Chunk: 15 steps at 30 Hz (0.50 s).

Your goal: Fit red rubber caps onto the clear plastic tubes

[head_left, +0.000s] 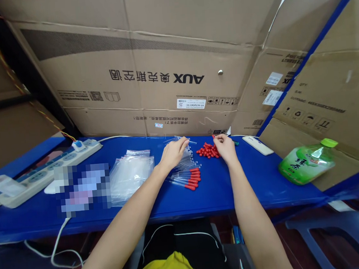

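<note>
Your left hand [174, 152] appears to pinch a clear tube [192, 142] near the back edge of the worktop [215, 189]; your right hand [226, 148] grasps a red bulb [213, 136] between thumb and fingertips, also toward that edge. Done, as far as visible: a small group of capped tubes [194, 179] lies nearer the front edge. Left, by judgement: the bare tubes [186, 160] behind that group and the loose bulbs [207, 151] piled beside your right hand.
</note>
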Each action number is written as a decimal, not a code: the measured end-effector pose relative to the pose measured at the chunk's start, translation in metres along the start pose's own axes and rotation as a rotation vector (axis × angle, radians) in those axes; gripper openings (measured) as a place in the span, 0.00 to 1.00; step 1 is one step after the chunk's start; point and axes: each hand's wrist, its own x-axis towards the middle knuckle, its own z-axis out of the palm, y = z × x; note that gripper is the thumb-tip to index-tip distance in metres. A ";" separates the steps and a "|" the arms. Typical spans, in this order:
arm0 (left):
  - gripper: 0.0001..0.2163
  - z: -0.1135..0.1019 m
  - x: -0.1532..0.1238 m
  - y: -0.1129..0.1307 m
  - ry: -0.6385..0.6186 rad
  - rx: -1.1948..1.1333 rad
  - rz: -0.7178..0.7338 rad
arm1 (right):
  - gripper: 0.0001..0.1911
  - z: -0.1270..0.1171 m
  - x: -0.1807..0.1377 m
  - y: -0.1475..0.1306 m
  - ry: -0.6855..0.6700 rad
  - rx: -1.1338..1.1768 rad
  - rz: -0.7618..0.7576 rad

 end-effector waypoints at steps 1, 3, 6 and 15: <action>0.18 0.000 0.000 -0.001 0.000 -0.001 -0.004 | 0.11 0.001 0.000 -0.001 0.003 -0.005 -0.014; 0.18 0.001 0.000 -0.002 0.000 0.003 -0.010 | 0.11 0.002 -0.002 -0.003 0.009 0.004 -0.032; 0.18 0.002 0.000 -0.002 -0.009 -0.013 0.008 | 0.14 0.004 -0.008 -0.014 -0.011 0.078 -0.080; 0.18 0.002 0.000 -0.002 -0.001 -0.112 0.127 | 0.17 0.023 -0.046 -0.059 -0.176 0.314 -0.349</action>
